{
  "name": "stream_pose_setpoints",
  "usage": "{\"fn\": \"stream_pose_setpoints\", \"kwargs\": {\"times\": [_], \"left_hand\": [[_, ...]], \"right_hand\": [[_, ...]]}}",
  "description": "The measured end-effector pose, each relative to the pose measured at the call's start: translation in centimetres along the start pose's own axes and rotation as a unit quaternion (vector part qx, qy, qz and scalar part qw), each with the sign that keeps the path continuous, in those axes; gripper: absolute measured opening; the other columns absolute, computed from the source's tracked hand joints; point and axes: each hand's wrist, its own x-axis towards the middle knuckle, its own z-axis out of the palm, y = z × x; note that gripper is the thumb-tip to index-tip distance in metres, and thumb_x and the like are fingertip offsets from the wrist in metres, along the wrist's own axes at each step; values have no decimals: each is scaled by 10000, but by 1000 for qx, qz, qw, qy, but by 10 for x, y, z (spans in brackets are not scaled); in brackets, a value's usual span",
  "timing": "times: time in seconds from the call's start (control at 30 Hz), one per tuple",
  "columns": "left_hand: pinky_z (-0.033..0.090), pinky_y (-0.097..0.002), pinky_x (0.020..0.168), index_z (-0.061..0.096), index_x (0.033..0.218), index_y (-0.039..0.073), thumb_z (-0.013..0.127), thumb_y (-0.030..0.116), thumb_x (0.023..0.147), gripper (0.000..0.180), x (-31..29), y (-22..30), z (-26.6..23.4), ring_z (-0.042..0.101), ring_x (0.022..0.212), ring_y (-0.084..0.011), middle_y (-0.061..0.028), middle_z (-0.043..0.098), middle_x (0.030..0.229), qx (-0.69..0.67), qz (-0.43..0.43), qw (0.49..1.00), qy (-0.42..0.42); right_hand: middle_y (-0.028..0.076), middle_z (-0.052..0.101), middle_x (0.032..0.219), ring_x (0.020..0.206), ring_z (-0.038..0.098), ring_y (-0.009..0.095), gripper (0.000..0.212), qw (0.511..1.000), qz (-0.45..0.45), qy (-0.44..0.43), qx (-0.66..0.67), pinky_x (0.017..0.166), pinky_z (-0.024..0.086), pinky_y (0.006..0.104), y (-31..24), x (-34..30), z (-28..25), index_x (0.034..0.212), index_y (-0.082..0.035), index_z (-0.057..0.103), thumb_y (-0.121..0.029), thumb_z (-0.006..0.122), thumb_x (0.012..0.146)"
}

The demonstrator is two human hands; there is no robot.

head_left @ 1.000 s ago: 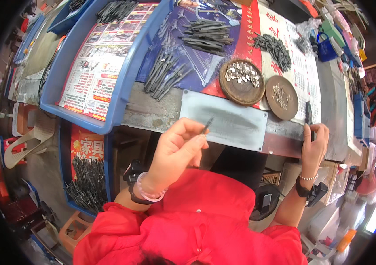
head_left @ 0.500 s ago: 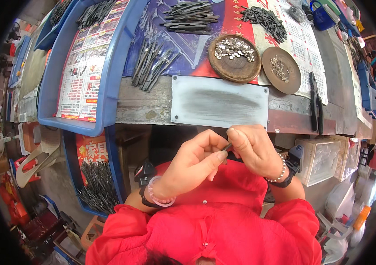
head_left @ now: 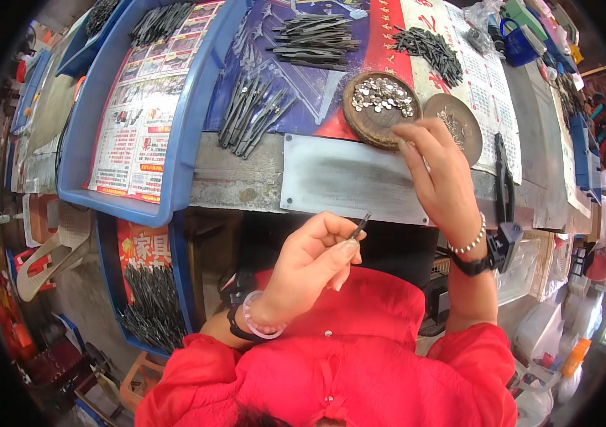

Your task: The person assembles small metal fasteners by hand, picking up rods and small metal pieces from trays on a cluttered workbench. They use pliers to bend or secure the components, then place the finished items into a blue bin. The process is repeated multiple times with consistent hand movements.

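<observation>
Between the thumb and curled fingers of my left hand (head_left: 317, 260) is a small, thin dark metal piece (head_left: 363, 223), its end sticking out past the fingertips. This hand is held in front of the table edge, above my red-clothed lap. My right hand (head_left: 443, 174) is raised over the table, fingers bent and apart, with the fingertips by the near rim of a round wooden bowl (head_left: 362, 128). Small shiny silver discs (head_left: 383, 97) lie in that bowl. Beside it, partly behind my right hand, a brown dish (head_left: 468, 128) holds tiny metal bits.
A pale metal plate (head_left: 346, 178) is fixed at the table's front edge. Dark metal strips lie in piles (head_left: 317, 41), a loose fan (head_left: 253, 117) and a heap of shorter pieces (head_left: 430, 53). A blue tray (head_left: 183, 142) stands left. Long dark-handled pliers (head_left: 505, 181) lie right.
My right hand has left the left hand and moved up and right to the wooden bowl. My left hand keeps the dark metal piece, whose end now shows.
</observation>
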Motion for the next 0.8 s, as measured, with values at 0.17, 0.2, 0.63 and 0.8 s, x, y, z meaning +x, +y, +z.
{"fn": "stream_pose_setpoints", "kwargs": {"times": [0.17, 0.2, 0.63, 0.8], "left_hand": [[370, -176, 495, 534, 1062, -24, 529, 77, 956, 146, -2, -3, -4, 459, 531, -65, -81, 597, 825, -2, 3, 1000, 6], [370, -176, 496, 534, 1063, -25, 530, 77, 956, 148, -3, -3, -5, 461, 535, -65, -82, 597, 827, 1, 1, 1000, 8], [381, -183, 508, 533, 1070, -31, 540, 74, 954, 157, 3, -4, -7, 454, 560, -71, -93, 590, 843, -8, 7, 1000, 10], [378, -182, 538, 534, 1084, -16, 514, 53, 962, 142, 1, -6, -9, 486, 574, -65, -65, 601, 855, -7, 16, 1000, 15]], "right_hand": [[99, 572, 939, 910, 560, 287, 169, 993, -31, -10, -112, 776, 415, 396, 18, 20, 19, 1024, -73, 646, -106, 586, 870], [94, 568, 931, 907, 557, 280, 167, 991, -43, -10, -127, 767, 411, 392, 19, 21, 21, 1018, -77, 648, -106, 586, 865], [100, 559, 908, 875, 554, 297, 107, 994, -60, -58, -64, 761, 392, 390, 16, 19, 15, 919, -66, 628, -123, 631, 829], [118, 562, 874, 847, 558, 333, 123, 995, -62, -78, -17, 728, 420, 425, 21, 19, 13, 855, -49, 593, -137, 656, 798]]}}
